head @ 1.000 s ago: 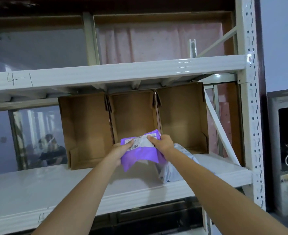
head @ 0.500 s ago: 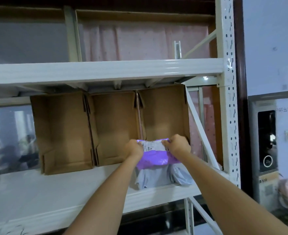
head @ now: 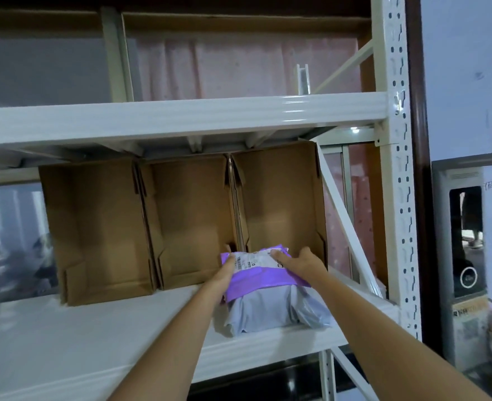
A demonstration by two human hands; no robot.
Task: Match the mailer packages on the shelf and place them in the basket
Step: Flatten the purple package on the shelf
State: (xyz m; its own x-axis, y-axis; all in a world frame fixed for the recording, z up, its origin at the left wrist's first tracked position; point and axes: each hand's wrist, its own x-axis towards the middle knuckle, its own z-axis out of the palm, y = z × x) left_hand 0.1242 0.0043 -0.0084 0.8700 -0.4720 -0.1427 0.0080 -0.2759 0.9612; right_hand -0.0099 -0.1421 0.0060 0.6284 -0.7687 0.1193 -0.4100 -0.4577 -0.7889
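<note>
Both hands, left hand [head: 226,270] & right hand [head: 298,263], fingers curled, grip purple mailer [head: 260,274] atop grey mailer [head: 270,311] on shelf [head: 94,337]; pair looks matched, no basket in view, placing likely still left.

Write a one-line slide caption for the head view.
Both hands, left hand and right hand, hold a purple mailer over a grey mailer before the rightmost cardboard bin.
</note>
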